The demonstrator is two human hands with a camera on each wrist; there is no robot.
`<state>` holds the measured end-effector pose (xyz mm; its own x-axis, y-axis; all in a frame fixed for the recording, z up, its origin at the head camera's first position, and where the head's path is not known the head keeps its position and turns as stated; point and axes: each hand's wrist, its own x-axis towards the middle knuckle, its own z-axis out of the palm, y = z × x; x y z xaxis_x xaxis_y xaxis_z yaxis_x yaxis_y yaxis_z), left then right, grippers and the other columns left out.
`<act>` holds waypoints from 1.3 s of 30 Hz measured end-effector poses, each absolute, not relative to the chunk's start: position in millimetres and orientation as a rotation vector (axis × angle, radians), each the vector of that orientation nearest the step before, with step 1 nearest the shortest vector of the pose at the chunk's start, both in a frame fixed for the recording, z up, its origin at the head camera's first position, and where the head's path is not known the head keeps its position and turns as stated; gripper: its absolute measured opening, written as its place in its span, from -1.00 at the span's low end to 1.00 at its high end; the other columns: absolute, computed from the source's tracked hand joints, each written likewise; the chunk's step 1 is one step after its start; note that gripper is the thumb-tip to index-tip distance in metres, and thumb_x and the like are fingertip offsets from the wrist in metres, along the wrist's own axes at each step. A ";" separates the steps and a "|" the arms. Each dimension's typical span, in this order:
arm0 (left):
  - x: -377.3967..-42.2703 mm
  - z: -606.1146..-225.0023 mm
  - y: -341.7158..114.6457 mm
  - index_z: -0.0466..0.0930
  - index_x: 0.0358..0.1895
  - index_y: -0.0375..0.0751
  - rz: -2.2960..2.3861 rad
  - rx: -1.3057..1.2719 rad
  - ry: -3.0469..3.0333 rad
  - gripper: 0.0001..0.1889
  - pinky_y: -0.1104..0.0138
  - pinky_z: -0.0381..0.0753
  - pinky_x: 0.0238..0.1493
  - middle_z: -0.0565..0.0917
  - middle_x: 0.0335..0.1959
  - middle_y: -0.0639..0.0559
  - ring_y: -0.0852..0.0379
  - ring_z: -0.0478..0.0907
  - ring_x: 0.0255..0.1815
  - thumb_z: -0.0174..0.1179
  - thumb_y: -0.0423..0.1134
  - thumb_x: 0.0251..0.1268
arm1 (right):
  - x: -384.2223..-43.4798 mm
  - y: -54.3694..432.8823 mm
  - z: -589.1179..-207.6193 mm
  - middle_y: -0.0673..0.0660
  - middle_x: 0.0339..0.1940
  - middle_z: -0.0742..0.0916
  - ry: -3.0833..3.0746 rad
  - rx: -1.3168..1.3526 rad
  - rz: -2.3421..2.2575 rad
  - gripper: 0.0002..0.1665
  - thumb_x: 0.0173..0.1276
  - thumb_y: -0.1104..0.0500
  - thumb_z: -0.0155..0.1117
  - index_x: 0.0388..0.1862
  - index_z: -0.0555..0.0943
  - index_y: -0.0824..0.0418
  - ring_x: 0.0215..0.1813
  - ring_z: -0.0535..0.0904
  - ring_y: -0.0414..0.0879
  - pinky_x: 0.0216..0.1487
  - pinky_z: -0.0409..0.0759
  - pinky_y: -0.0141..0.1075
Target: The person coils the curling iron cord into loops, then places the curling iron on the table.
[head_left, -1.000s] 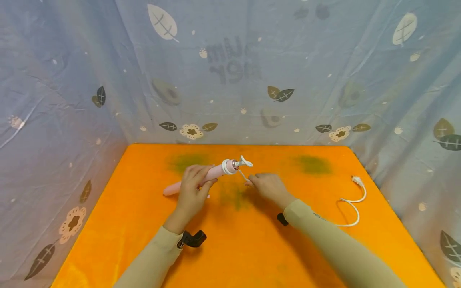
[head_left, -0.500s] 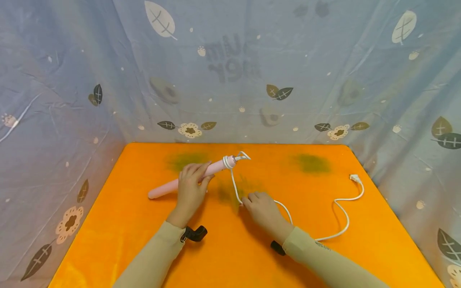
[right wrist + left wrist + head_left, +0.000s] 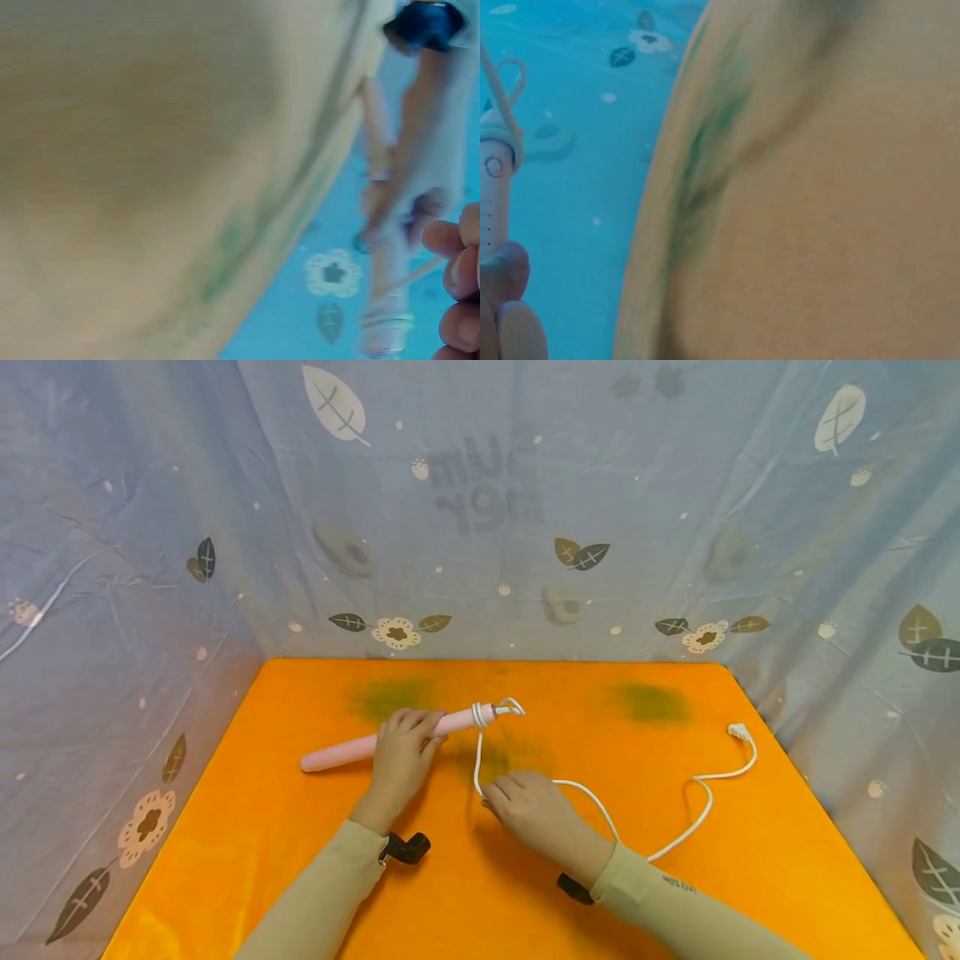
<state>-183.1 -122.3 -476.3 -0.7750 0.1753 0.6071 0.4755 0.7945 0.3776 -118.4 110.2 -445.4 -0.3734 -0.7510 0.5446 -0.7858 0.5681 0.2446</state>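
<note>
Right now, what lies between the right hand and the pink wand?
The white cord: in the head view, it runs from the right hand to the wand, around which it winds.

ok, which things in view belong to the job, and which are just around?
Job:
pink wand, in left hand
white cord, looped round wand's end, in right hand
its plug

Just around:
orange tabletop
patterned curtain
black wrist devices

Beige sleeves [image 3: 318,893] — dark lettering [image 3: 678,884] — black wrist cameras [image 3: 408,848]
</note>
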 end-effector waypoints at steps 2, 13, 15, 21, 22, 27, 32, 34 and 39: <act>-182.8 -479.1 -122.0 0.66 0.12 -0.06 -0.685 -0.500 -2.424 -0.57 0.01 0.38 -0.03 0.66 -0.07 0.00 -0.09 0.46 0.06 0.42 -0.22 0.12 | -117.9 107.9 -436.1 0.01 -0.51 0.57 -2.163 1.218 0.052 -0.54 0.64 0.09 -0.25 -0.32 0.55 0.23 -0.52 0.44 -0.16 -0.51 0.37 -0.39; -173.9 -491.8 -119.1 0.68 0.08 -0.06 -0.569 -0.652 -2.425 -0.60 -0.01 0.45 -0.07 0.66 -0.11 -0.02 -0.10 0.50 -0.01 0.43 -0.24 0.11 | -138.3 119.1 -399.8 0.07 -0.35 0.62 -2.169 1.179 0.080 -0.84 0.36 0.13 0.29 -0.22 0.61 0.21 -0.37 0.52 -0.08 -0.43 0.41 -0.34; -171.9 -492.1 -118.9 0.68 0.08 -0.04 -0.555 -0.681 -2.427 -0.60 -0.01 0.45 -0.06 0.66 -0.11 -0.01 -0.11 0.50 -0.01 0.42 -0.24 0.13 | -143.5 121.8 -396.3 0.07 -0.34 0.62 -2.182 1.167 0.083 -0.81 0.29 0.14 0.36 -0.21 0.61 0.21 -0.40 0.49 -0.08 -0.44 0.38 -0.33; -164.8 -490.4 -119.6 0.68 0.08 -0.06 -0.560 -0.794 -2.425 -0.61 -0.04 0.44 0.02 0.66 -0.09 0.01 -0.11 0.49 0.01 0.41 -0.27 0.14 | -162.8 127.1 -389.7 0.05 -0.41 0.62 -2.171 1.153 0.124 -0.81 0.27 0.13 0.39 -0.23 0.64 0.20 -0.42 0.46 -0.09 -0.41 0.40 -0.33; -163.6 -490.0 -119.8 0.68 0.07 -0.06 -0.557 -0.816 -2.427 -0.62 -0.03 0.43 0.03 0.66 -0.09 0.01 -0.11 0.49 0.01 0.41 -0.27 0.14 | -166.0 127.5 -389.1 0.04 -0.43 0.61 -2.162 1.158 0.136 -0.81 0.25 0.12 0.40 -0.24 0.64 0.19 -0.43 0.45 -0.09 -0.41 0.41 -0.33; -159.4 -491.2 -120.1 0.67 0.08 -0.05 -0.534 -0.916 -2.416 -0.62 0.00 0.42 0.07 0.66 -0.08 0.01 -0.11 0.49 0.03 0.40 -0.25 0.16 | -178.7 129.9 -389.6 0.02 -0.50 0.55 -2.183 1.183 0.192 -0.82 0.29 0.10 0.36 -0.26 0.64 0.19 -0.48 0.37 -0.11 -0.41 0.38 -0.35; -156.3 -494.9 -121.5 0.67 0.09 -0.04 -0.537 -0.969 -2.365 -0.61 0.02 0.43 0.08 0.67 -0.07 0.03 -0.09 0.49 0.04 0.40 -0.23 0.14 | -187.4 134.9 -394.9 -0.02 -0.56 0.44 -2.253 1.136 0.281 -0.82 0.21 0.11 0.43 -0.25 0.69 0.16 -0.52 0.28 -0.15 -0.46 0.34 -0.37; -154.9 -495.0 -121.9 0.67 0.08 -0.03 -0.538 -0.987 -2.340 -0.61 0.03 0.43 0.09 0.67 -0.06 0.04 -0.08 0.49 0.04 0.41 -0.22 0.14 | -190.0 137.0 -397.2 -0.03 -0.56 0.46 -2.296 1.107 0.344 -0.80 0.19 0.10 0.45 -0.24 0.70 0.15 -0.53 0.29 -0.17 -0.48 0.37 -0.37; -151.7 -493.7 -122.2 0.66 0.09 -0.05 -0.551 -1.032 -2.263 -0.59 0.03 0.44 0.10 0.66 -0.05 0.03 -0.08 0.50 0.05 0.41 -0.22 0.11 | -197.0 141.5 -406.0 -0.08 -0.39 0.65 -2.481 0.990 0.613 -0.81 0.25 0.07 0.39 -0.21 0.69 0.10 -0.43 0.49 -0.22 -0.38 0.51 -0.31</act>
<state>-151.7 -122.2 -493.7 -0.5284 0.5370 0.6577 0.7793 0.6142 0.1246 -197.0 141.5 -406.0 -0.6700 -0.5405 0.5089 -0.7154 0.6532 -0.2481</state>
